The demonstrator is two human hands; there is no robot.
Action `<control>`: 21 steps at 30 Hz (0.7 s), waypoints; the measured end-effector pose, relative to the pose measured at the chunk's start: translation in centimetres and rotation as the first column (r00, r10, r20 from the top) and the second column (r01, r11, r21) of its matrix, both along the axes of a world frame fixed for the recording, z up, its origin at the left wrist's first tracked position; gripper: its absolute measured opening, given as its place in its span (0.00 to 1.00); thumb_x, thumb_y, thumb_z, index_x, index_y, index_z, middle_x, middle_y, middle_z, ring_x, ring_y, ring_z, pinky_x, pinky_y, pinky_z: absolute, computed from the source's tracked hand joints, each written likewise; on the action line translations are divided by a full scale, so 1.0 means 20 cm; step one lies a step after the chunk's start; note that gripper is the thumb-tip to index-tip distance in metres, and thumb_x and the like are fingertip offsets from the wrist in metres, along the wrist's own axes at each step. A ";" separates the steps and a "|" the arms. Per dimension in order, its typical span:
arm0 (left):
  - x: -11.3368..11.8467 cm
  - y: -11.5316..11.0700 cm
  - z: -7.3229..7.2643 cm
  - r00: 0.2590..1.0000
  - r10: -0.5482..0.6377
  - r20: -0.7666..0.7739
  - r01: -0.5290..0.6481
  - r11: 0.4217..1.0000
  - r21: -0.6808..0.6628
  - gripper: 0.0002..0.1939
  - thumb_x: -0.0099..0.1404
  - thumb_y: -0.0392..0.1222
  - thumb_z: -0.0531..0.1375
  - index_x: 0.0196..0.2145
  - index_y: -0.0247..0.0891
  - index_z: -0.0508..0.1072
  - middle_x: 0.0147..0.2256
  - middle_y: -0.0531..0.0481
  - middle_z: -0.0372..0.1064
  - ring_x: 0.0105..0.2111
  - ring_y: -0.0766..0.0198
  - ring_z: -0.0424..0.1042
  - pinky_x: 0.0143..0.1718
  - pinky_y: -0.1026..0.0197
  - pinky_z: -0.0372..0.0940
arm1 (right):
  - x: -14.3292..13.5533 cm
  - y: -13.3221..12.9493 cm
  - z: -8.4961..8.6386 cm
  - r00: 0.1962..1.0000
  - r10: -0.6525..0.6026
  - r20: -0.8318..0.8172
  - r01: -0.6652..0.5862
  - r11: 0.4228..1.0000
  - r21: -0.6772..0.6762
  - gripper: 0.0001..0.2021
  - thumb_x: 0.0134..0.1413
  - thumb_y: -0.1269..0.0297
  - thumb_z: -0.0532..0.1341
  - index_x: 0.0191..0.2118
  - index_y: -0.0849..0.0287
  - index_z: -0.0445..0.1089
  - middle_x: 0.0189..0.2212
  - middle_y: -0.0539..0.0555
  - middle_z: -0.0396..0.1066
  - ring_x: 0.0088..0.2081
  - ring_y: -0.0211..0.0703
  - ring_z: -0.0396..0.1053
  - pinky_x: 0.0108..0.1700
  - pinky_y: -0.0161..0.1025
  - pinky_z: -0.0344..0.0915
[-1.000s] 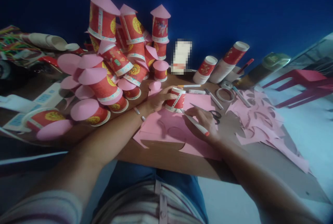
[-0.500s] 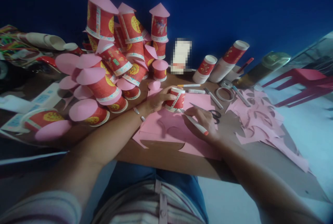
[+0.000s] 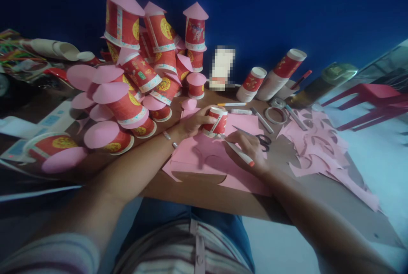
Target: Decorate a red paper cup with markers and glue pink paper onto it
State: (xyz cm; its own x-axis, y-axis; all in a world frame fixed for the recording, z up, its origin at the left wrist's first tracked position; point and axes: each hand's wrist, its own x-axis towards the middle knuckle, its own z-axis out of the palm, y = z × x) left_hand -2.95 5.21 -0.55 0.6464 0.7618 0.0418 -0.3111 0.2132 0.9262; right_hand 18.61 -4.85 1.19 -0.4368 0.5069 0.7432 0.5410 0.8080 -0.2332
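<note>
A red paper cup [image 3: 218,122] with a white rim stands over pink paper sheets [image 3: 188,155]. My left hand [image 3: 198,122] is wrapped round the cup's left side. My right hand [image 3: 247,146] pinches a white marker [image 3: 237,151] with a red end, its tip by the cup's lower edge. Black-handled scissors [image 3: 264,140] lie just beyond my right hand. A pale marker [image 3: 240,111], a pen with a yellow end [image 3: 232,104] and a grey marker [image 3: 262,120] rest behind the cup.
Many red cups with pink cone tops [image 3: 123,21] are piled at the left. Pink paper scraps [image 3: 321,146] and a tape roll [image 3: 276,115] lie right. Stacked cups [image 3: 280,74] stand at the back, with a pink stool [image 3: 376,95] beyond.
The cup has turned slightly in my left hand, so its white strip sits further left and lower. My right hand has hardly moved.
</note>
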 end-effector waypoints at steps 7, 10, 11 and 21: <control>0.00 0.00 0.00 1.000 -0.002 -0.007 0.002 1.000 0.015 0.29 0.56 0.46 0.72 0.55 0.35 0.75 0.47 0.41 0.79 0.44 0.56 0.77 0.45 0.56 0.71 | 0.00 0.00 0.00 1.000 0.008 0.006 -0.008 1.000 -0.013 0.07 0.69 0.73 0.64 0.42 0.54 0.67 0.29 0.49 0.75 0.26 0.37 0.72 0.29 0.35 0.65; 0.00 0.00 0.01 1.000 -0.009 -0.003 0.009 1.000 -0.013 0.30 0.56 0.46 0.72 0.55 0.36 0.75 0.49 0.40 0.79 0.43 0.57 0.77 0.44 0.57 0.72 | 0.00 -0.01 0.01 1.000 -0.001 0.011 0.001 1.000 -0.018 0.07 0.69 0.73 0.64 0.41 0.54 0.67 0.29 0.48 0.75 0.26 0.37 0.71 0.29 0.35 0.65; 0.00 0.00 0.01 1.000 -0.005 -0.004 0.005 1.000 -0.018 0.30 0.55 0.45 0.72 0.55 0.36 0.76 0.49 0.40 0.79 0.43 0.57 0.77 0.44 0.57 0.72 | 0.00 -0.01 0.01 1.000 -0.003 0.012 0.003 1.000 -0.020 0.07 0.69 0.73 0.64 0.41 0.54 0.67 0.29 0.48 0.75 0.26 0.37 0.71 0.29 0.35 0.65; 0.00 -0.01 0.03 1.000 0.013 0.005 -0.013 1.000 -0.001 0.28 0.55 0.45 0.72 0.53 0.36 0.78 0.49 0.40 0.80 0.45 0.55 0.78 0.46 0.56 0.72 | 0.00 0.00 0.00 1.000 0.009 0.011 -0.008 1.000 -0.015 0.07 0.69 0.73 0.64 0.41 0.54 0.67 0.29 0.48 0.74 0.26 0.38 0.71 0.29 0.36 0.64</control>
